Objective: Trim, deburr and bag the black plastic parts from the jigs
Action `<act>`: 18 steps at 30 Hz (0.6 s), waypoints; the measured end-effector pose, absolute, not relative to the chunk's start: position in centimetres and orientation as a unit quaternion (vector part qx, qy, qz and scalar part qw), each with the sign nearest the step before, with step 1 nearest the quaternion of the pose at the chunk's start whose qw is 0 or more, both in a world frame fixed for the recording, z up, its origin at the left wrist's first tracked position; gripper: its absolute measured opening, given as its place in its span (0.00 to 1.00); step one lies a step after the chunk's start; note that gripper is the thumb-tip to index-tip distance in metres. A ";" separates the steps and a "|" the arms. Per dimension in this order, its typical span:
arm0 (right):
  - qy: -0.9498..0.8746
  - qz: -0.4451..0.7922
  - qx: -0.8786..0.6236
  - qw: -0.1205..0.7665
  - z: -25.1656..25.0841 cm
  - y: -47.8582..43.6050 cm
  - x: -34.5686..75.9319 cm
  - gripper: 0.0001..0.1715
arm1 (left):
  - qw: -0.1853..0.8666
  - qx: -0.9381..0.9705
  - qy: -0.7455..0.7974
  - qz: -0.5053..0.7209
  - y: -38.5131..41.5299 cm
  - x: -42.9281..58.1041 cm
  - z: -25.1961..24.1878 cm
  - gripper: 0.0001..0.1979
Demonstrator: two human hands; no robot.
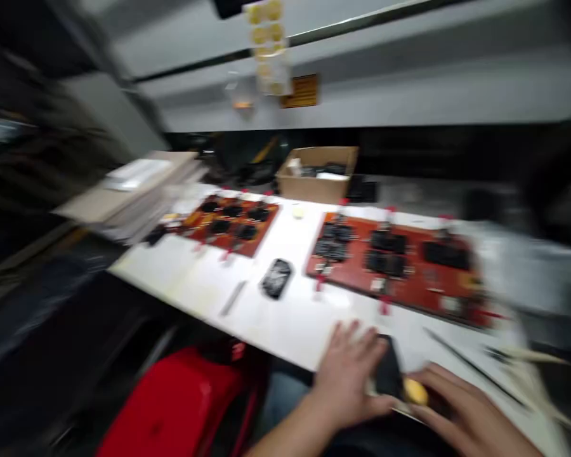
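Left hand and right hand both clasp dark flat part at table edge; yellow bit by right fingers. Beyond them, red board; farther left, second board. Blur hides grip; part may slip off edge.

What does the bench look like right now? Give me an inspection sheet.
Surface: white table, view blurred.
Job's things: small black part under left hand; yellow piece at right hand.
Clutter: two red boards, black object, cardboard box, stacked sheets.
Hands: both at the near edge; grip unclear.
Cables: nothing seen.
Surroundings: red stool, grey wall behind.
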State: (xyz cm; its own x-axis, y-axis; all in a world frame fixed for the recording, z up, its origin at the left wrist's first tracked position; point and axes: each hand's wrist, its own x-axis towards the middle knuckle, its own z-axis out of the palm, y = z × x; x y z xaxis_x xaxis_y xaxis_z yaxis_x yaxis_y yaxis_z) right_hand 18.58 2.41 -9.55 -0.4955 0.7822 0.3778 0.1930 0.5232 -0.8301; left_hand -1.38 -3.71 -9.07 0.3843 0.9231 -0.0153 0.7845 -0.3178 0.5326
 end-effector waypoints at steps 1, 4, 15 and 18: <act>-0.805 0.355 -0.321 0.349 -7.8 3.0 20.1 0.20 | 0.228 0.782 0.557 0.158 -3.9 -2.1 -9.5 0.44; -0.819 0.308 -0.422 0.237 -1.7 6.4 22.3 0.28 | 0.187 0.778 0.574 0.176 -2.9 -3.4 -11.2 0.44; -0.803 0.074 -0.592 0.000 2.5 20.9 15.6 0.17 | 0.152 0.806 0.549 0.158 -2.9 -3.3 -10.7 0.42; -0.815 0.077 -0.574 0.002 2.1 19.9 15.4 0.17 | 0.182 0.792 0.558 0.166 -3.0 -3.2 -10.3 0.45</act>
State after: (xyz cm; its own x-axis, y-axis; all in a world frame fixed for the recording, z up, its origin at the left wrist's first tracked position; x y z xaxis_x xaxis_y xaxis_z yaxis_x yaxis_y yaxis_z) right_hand 15.42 19.88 2.11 -0.3410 0.9363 -0.0845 0.9356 0.3292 -0.1276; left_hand -3.22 -3.03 -10.32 0.3213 0.9451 0.0594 0.8241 -0.3100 0.4741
